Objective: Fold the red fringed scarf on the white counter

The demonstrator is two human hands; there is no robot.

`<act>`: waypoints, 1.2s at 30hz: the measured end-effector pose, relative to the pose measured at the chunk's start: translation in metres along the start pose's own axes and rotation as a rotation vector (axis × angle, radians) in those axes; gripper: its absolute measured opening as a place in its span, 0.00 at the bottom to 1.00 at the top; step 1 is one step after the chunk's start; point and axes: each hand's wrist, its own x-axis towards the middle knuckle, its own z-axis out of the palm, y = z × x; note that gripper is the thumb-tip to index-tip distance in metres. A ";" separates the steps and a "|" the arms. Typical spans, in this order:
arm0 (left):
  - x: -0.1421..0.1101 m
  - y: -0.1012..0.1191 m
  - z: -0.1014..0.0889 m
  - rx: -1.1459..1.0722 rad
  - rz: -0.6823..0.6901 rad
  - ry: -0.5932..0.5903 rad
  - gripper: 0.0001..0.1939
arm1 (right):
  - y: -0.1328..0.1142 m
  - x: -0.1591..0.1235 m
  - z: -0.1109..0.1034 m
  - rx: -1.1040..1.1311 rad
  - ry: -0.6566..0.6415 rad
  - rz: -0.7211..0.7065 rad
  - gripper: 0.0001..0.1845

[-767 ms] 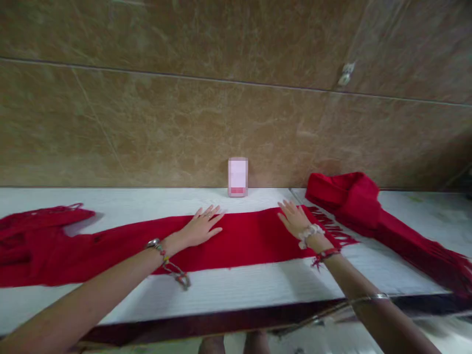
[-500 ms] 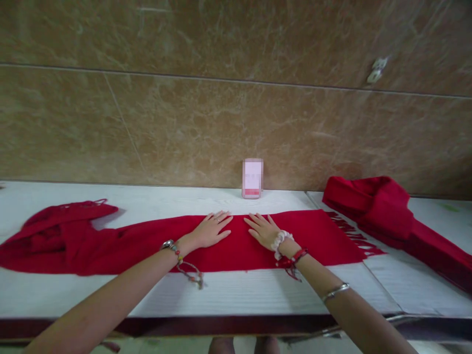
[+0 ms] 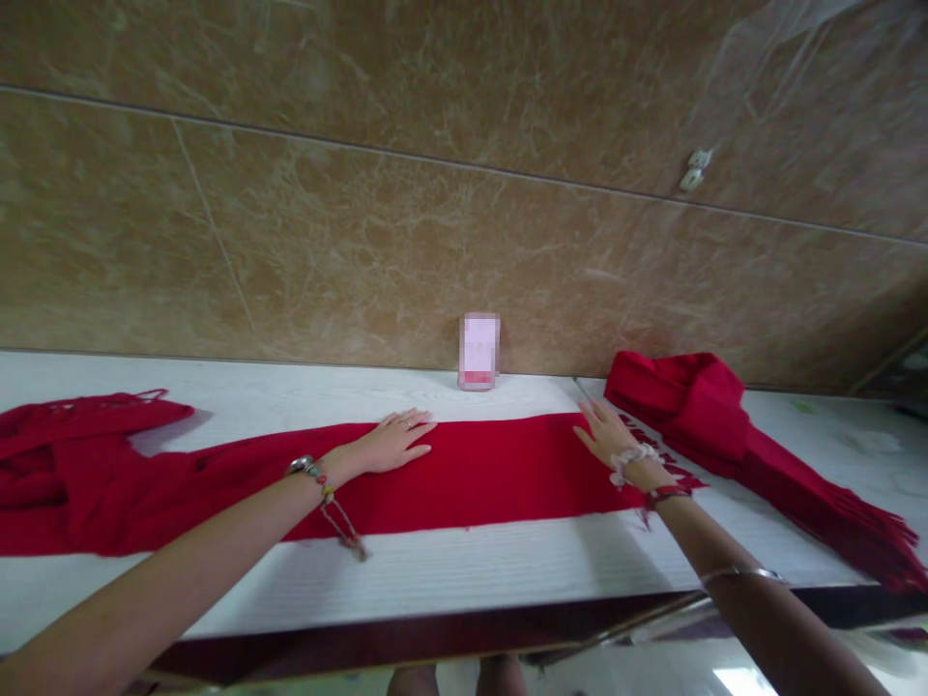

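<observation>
A long red scarf lies flat along the white table, its fringe at the right end and its left part bunched up. My left hand rests flat on the scarf near its middle, fingers stretched out. My right hand lies flat on the scarf close to the fringed end, fingers spread. Both wrists wear bracelets.
A second red scarf lies crumpled at the right, trailing toward the table's front edge. A small pink-and-white card stands against the brown marble wall. The table's dark front edge runs just below my forearms.
My right hand has slid to the right along the scarf, from beside my left hand to near the fringed end. My left hand has stayed in place.
</observation>
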 end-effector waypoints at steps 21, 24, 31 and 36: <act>0.057 -0.038 -0.037 -0.481 -0.087 -0.334 0.08 | -0.211 -0.016 -0.015 0.071 0.261 -0.800 0.09; 0.055 -0.041 -0.037 -0.546 -0.086 -0.312 0.09 | -0.205 -0.018 -0.019 0.073 0.382 -0.855 0.09; 0.056 -0.030 -0.040 -0.723 -0.103 -0.345 0.14 | -0.186 -0.024 -0.043 0.058 0.473 -0.833 0.10; 0.070 -0.014 -0.037 -0.777 -0.160 -0.317 0.11 | -0.187 -0.036 -0.033 0.059 0.416 -0.792 0.08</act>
